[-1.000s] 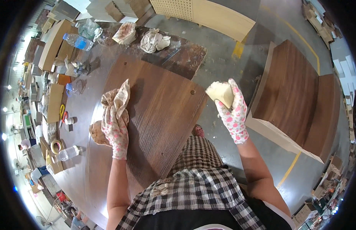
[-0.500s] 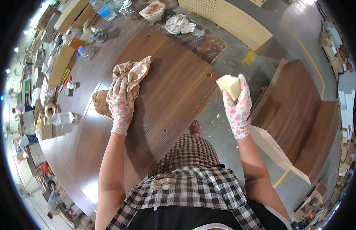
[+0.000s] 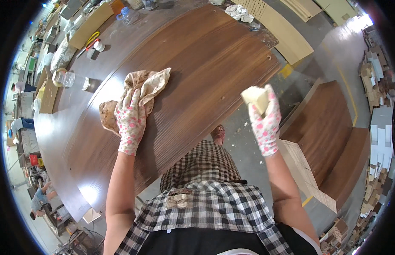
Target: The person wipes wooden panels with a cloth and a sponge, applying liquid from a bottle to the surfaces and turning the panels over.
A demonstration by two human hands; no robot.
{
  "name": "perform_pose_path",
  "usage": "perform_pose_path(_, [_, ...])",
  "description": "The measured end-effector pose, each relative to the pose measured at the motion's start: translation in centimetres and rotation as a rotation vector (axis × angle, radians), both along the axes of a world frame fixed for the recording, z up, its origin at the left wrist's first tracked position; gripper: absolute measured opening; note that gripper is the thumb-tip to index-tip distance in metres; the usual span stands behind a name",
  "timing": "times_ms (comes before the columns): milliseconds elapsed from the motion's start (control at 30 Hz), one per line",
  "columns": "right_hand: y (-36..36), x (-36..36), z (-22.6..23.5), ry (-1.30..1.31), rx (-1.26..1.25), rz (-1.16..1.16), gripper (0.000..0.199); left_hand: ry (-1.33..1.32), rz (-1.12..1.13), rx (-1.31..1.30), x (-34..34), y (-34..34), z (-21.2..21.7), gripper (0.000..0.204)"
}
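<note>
My left hand point(image 3: 131, 119), in a white glove with pink dots, lies on a stained, crumpled rag point(image 3: 157, 87). Its fingers press the cloth onto a large dark brown wood-grain panel point(image 3: 197, 80). Off the panel's right edge, my right hand point(image 3: 266, 129), gloved alike, is raised above the floor. Between its thumb and fingers it grips a pale yellow piece of foam sponge point(image 3: 256, 97).
Scissors point(image 3: 93, 38), a clear plastic jar point(image 3: 65, 78) and a blue-topped bottle point(image 3: 124, 16) stand at the far left. A white crumpled cloth point(image 3: 239, 13) lies at the back. More brown panels point(image 3: 318, 129) are stacked to the right. People are at the left rim.
The view has shifted along the panel, whose far corner now sits further up and right. My left hand and the rag are nearer the panel's near-left part. My right hand still grips the sponge.
</note>
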State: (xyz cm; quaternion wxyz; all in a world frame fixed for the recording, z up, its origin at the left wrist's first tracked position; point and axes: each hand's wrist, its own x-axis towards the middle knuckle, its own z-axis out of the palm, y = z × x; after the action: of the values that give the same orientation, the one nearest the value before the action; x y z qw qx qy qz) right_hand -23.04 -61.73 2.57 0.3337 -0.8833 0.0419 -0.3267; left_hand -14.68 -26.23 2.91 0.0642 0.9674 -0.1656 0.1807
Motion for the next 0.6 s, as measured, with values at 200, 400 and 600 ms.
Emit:
perform_pose_path(200, [16.6,-11.1,-0.9,-0.002,0.122,0.463,0.059,0.000,0.096,-0.007,-5.7,11.0,0.0,0.033])
perform_pose_path(400, [15.3,-8.0,1.6,0.013,0.052,-0.039,0.056,-0.072,0.102,0.012,-10.9,19.7,-1.3,0.033])
perform_pose_path(600, [18.4,-8.3,-0.7,0.061,-0.028,-0.005,0.055,-0.094,0.198,-0.012,-12.9,22.8,-1.9,0.031])
